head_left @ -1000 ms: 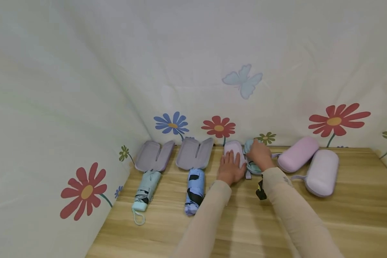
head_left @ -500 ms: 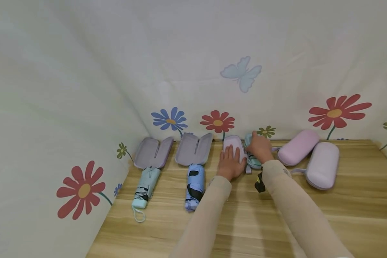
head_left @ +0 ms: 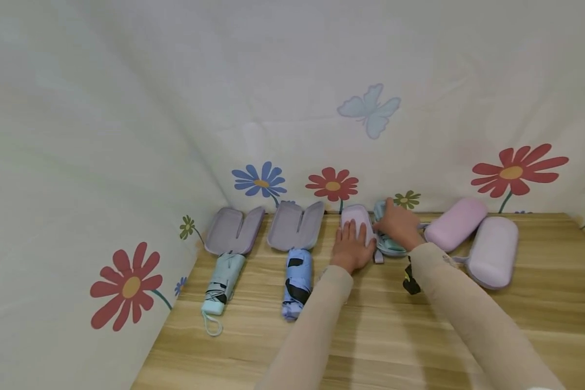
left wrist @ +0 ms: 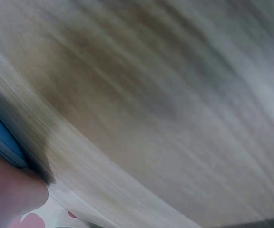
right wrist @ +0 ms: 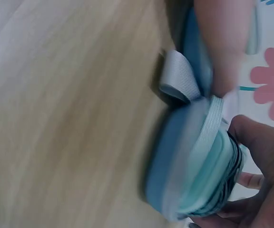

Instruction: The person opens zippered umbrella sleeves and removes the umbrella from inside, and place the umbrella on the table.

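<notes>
My left hand [head_left: 352,246] lies with straight, spread fingers on the pink half [head_left: 356,213] of an opened zip case near the back wall. The other half, grey-blue from outside [right wrist: 168,166], bears a folded mint umbrella [right wrist: 213,173] with dark straps. My right hand [head_left: 398,225] holds that umbrella, thumb on one side and fingers curled round the other. A grey ribbon loop [right wrist: 175,76] sticks out at the case's edge. In the left wrist view only the thumb [left wrist: 15,194] and a blue case edge [left wrist: 4,137] show.
On the left, two opened grey cases [head_left: 224,233] lie by the wall, with a pale mint umbrella [head_left: 222,279] and a blue umbrella [head_left: 298,279] before them. A closed pink case [head_left: 457,223] and a closed lilac case [head_left: 493,252] lie on the right of the wooden table [head_left: 273,357].
The right hand and forearm shift slightly to the right, and more of the mint umbrella shows below the hand. The left hand keeps its place on the case. The head view tilts a little.
</notes>
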Demonstrator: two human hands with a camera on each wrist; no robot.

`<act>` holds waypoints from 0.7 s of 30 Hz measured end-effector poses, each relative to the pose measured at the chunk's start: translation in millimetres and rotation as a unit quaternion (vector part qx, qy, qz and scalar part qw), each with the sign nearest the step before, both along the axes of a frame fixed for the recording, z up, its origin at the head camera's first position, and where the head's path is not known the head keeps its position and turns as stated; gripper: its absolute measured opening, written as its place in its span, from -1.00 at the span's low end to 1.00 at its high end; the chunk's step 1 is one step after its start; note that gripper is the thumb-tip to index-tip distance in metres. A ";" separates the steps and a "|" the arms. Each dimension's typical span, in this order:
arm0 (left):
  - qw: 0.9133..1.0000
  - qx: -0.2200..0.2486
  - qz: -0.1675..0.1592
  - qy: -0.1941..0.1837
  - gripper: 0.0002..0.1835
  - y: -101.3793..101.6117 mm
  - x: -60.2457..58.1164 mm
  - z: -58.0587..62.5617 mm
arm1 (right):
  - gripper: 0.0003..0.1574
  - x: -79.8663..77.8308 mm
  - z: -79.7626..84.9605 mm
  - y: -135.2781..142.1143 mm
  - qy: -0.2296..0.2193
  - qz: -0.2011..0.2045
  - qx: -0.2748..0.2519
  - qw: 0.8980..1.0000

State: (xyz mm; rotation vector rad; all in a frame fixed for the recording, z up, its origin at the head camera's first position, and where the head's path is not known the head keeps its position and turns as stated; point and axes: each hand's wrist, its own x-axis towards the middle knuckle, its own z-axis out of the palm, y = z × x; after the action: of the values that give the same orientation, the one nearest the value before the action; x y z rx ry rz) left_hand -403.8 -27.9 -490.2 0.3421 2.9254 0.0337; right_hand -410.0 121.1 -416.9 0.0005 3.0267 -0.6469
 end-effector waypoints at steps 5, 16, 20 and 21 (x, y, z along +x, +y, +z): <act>1.000 0.001 0.000 0.005 -0.28 0.7 9.4 12.6 | 0.02 19.0 13.1 12.6 0.003 0.027 -0.035 0.999; 1.000 0.017 -0.005 0.016 -0.25 1.0 -7.3 4.8 | -0.30 101.6 21.8 24.6 0.038 0.075 -0.049 0.995; 1.000 0.013 -0.010 0.008 -0.24 1.2 -8.2 -4.8 | -0.31 133.4 1.0 22.0 0.038 0.103 -0.014 0.994; 1.000 0.013 -0.010 0.009 -0.23 1.1 -7.9 -6.8 | -0.31 139.8 -3.5 20.4 0.031 0.109 0.001 0.994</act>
State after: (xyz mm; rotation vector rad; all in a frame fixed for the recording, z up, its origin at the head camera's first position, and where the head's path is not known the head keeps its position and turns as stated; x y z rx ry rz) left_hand -411.7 -26.7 -496.9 0.3777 2.9416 0.0657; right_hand -270.2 141.5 -420.4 -0.3512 3.0251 -0.6345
